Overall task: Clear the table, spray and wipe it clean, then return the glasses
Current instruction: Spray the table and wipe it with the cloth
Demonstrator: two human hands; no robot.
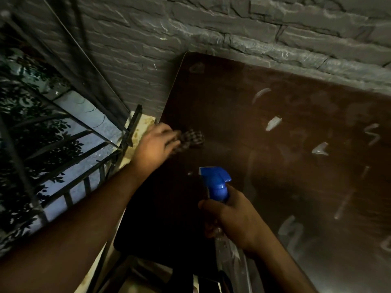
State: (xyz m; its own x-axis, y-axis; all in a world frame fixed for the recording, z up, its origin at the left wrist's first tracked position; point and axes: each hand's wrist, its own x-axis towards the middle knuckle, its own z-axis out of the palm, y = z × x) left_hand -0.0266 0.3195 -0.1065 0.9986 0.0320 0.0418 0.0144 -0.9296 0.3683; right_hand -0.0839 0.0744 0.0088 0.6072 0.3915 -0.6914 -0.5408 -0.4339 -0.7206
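The left hand [155, 142] holds its grip closed on a checkered cloth [191, 139], which lies on the desk [264, 166] at its left edge. The right hand [230, 216] grips the neck of a spray bottle [216, 185] with a blue trigger head, held above the desk's near-left area. Wet streaks [273, 123] mark the desk surface. A grey stone wall [211, 28] borders the far edge.
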